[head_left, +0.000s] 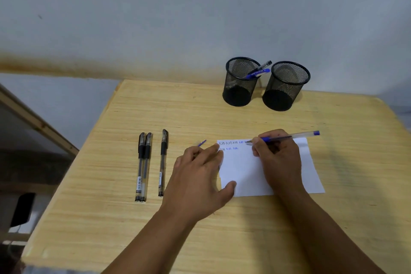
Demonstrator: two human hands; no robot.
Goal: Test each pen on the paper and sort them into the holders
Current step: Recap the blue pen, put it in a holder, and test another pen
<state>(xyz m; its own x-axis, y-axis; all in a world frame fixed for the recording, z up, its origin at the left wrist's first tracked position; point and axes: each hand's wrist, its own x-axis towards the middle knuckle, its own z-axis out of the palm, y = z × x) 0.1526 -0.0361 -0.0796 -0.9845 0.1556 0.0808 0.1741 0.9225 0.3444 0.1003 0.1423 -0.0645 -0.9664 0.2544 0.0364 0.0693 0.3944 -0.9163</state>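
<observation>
Right hand (278, 158) pinching blue pen (289, 137)

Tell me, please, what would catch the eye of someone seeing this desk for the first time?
First, the right hand writing with a blue pen near the top of the white paper, which the left hand steadies at its left edge. Next, two black mesh holders at the desk's far edge: the left holder has pens in it, the right holder looks empty. Three black pens lie capped to the left.

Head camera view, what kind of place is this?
Probably a plain desk in a home or office: a wooden table against a bare wall, with two mesh pen holders and paper.
</observation>
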